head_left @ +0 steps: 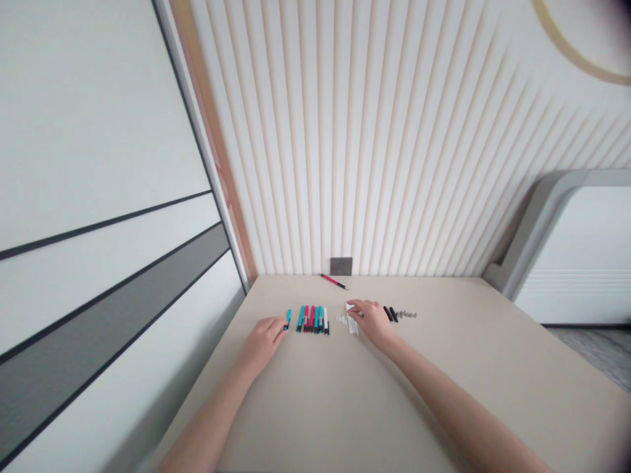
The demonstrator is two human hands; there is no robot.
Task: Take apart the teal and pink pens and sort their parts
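On a beige table [345,394] lies a row of several pens [312,318], blue, red and white, side by side. My left hand [263,338] rests on the table left of the row, fingers curled, its fingertips on a blue pen [288,319]. My right hand [372,318] lies right of the row, fingers bent over a white pen part [351,322], with small clear pieces beside it. Black caps [390,314] and small springs [407,315] lie just right of that hand.
A red and black pen [334,281] lies near the wall below a grey socket [341,265]. The ribbed wall stands behind the table, a white and grey panel on the left, a padded grey and white headboard [566,243] on the right.
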